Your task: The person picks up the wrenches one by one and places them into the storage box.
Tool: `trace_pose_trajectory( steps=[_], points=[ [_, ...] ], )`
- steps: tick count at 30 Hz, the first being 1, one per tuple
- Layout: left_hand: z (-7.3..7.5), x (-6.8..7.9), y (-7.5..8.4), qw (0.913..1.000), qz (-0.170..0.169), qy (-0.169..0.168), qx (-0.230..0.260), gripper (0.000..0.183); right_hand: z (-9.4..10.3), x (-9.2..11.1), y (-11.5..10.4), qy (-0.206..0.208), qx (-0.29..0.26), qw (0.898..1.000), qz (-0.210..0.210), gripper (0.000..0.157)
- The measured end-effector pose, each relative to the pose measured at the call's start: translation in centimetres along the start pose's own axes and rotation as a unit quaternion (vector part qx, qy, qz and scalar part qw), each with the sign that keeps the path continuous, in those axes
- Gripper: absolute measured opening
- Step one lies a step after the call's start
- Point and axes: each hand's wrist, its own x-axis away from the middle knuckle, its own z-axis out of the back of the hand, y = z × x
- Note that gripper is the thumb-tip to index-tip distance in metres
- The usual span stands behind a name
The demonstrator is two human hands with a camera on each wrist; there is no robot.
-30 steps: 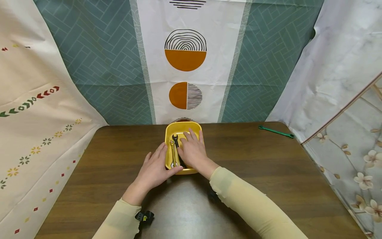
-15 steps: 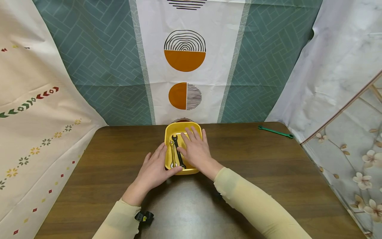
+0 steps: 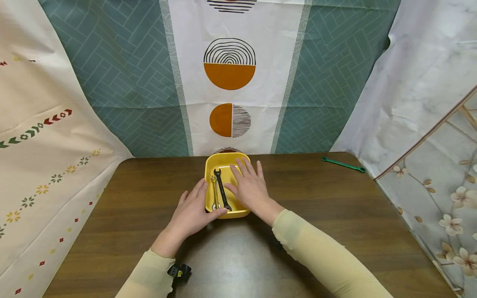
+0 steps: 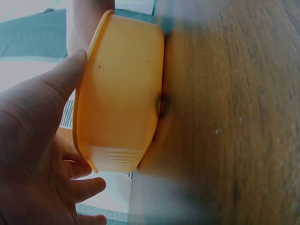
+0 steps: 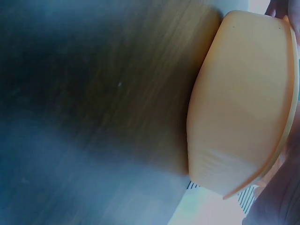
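A yellow plastic tray stands on the table near the back wall. Inside, on its left half, lie a black open-end wrench and, beside it, a smaller yellowish metal wrench. My left hand rests on the tray's near-left corner, thumb along the front rim, fingers straight at the left side; the left wrist view shows the thumb touching the rim of the tray. My right hand is spread over the tray's right side, holding nothing. In the right wrist view the tray hides part of that hand.
A green wrench lies at the back right of the brown wooden table. Patterned cloth hangs behind the table, with more cloth at both sides.
My right hand has moved rightward from the middle of the tray to its right rim, uncovering more of the black wrench. The left hand has stayed in place.
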Motion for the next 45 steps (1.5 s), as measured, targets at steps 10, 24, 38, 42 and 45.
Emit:
trace_pose_trajectory(
  steps=[10,24,38,42,45],
  points=[
    [0.0,0.0,-0.1,1.0,-0.003,0.002,0.001,0.118,0.3,0.3,0.7,-0.003,0.007,1.0,0.003,0.077],
    [0.0,0.0,-0.1,1.0,-0.004,0.004,0.003,0.118,0.5,0.7,2.7,0.013,-0.017,1.0,0.011,0.079],
    [0.0,0.0,0.0,0.9999,-0.004,0.004,0.009,0.117,0.8,1.4,4.9,0.018,-0.014,1.0,0.009,0.079],
    [0.1,0.1,0.0,0.9999,-0.001,0.003,0.011,0.117,0.7,1.6,5.6,0.019,-0.025,0.999,0.007,0.079],
    [0.1,0.1,0.1,0.9999,-0.001,0.003,0.014,0.118,0.7,1.7,6.0,0.021,-0.023,1.0,0.004,0.079]
  ],
)
